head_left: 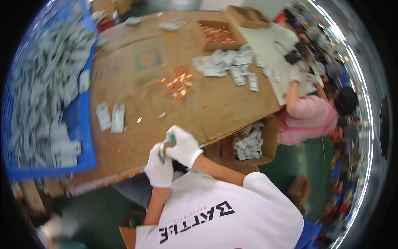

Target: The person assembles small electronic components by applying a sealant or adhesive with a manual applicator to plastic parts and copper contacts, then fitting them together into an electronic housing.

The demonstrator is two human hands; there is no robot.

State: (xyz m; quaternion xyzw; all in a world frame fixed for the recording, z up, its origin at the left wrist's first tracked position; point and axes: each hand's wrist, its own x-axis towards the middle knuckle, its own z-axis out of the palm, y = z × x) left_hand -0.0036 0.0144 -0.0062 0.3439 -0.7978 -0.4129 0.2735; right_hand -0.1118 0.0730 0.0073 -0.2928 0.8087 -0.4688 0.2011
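My left hand [159, 168] and my right hand [185, 146] wear white gloves and meet just off the near edge of the cardboard-covered table [137, 141]. Together they pinch a small grey part [167, 145] with a glint of copper on it; most of it is hidden by my fingers. Two more grey parts [111, 117] lie side by side on the table, a short way up and left of my hands. A loose scatter of small copper pieces [180, 83] lies farther out, near the table's middle.
A blue bin [81, 124] heaped with grey parts fills the left. A pile of grey parts [226, 64] and a box of copper pieces [217, 34] sit at the far side. A cardboard box [269, 141] of grey parts stands right of the table. A person in pink [306, 118] works at the right.
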